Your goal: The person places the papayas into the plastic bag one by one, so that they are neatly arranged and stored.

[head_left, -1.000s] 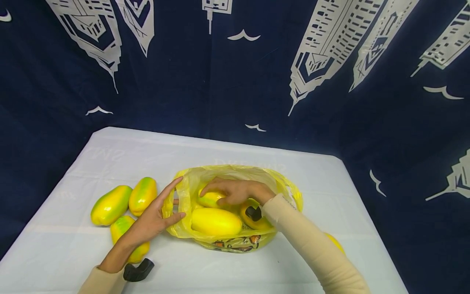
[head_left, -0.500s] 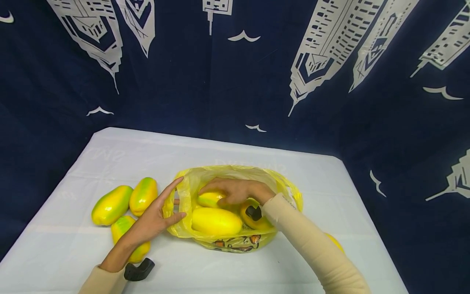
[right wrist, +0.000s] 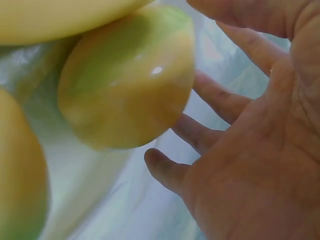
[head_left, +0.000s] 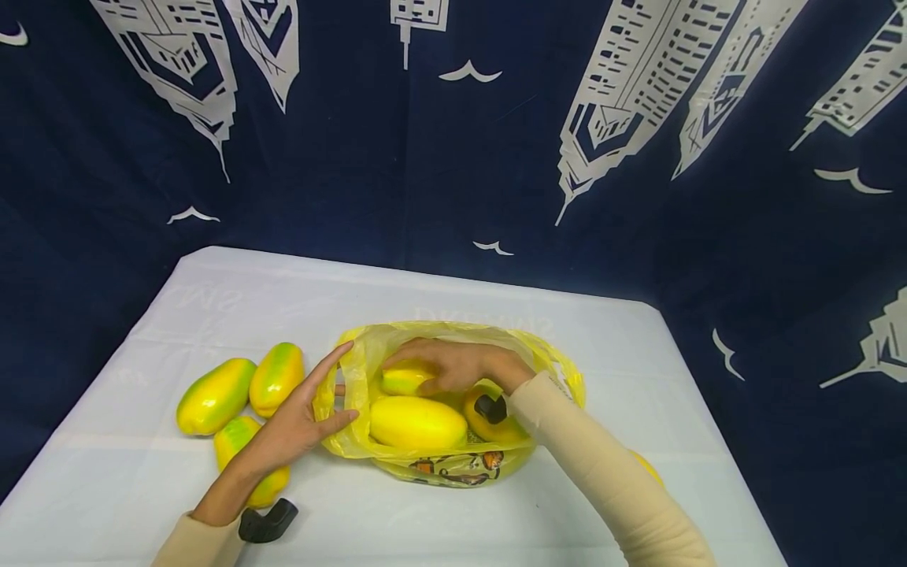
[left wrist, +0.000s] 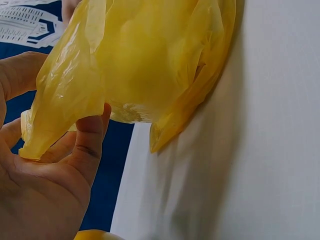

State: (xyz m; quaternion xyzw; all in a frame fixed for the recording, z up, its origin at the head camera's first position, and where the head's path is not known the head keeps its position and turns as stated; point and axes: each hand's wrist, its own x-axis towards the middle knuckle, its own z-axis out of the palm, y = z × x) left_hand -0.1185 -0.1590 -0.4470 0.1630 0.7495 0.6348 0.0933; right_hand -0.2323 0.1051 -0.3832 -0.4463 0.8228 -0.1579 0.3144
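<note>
A yellow plastic bag (head_left: 453, 466) stands with its mouth spread on the table. My left hand (head_left: 298, 425) holds its left side, fingers through the handle and thumb and index finger apart; the left wrist view shows the handle (left wrist: 65, 85) across the palm. Inside the bag, my right hand (head_left: 453, 366) grips a yellow-green oblong fruit (head_left: 405, 379) from above. In the right wrist view the fingers (right wrist: 220, 100) reach round behind the fruit (right wrist: 132, 85), which hides their tips. A larger yellow fruit (head_left: 418, 423) and another fruit (head_left: 485, 429) lie nearer in the bag.
To the left on the white table (head_left: 340, 520) lie three loose fruits: a large one (head_left: 212, 398), an upright one (head_left: 276, 378) and one (head_left: 234, 437) partly behind my left forearm. Another fruit (head_left: 646, 466) peeks out beyond my right sleeve. A dark curtain (head_left: 340, 173) hangs behind.
The right hand and the fruit in it have shifted slightly upward in the head view. My left hand keeps its place at the bag's side.
</note>
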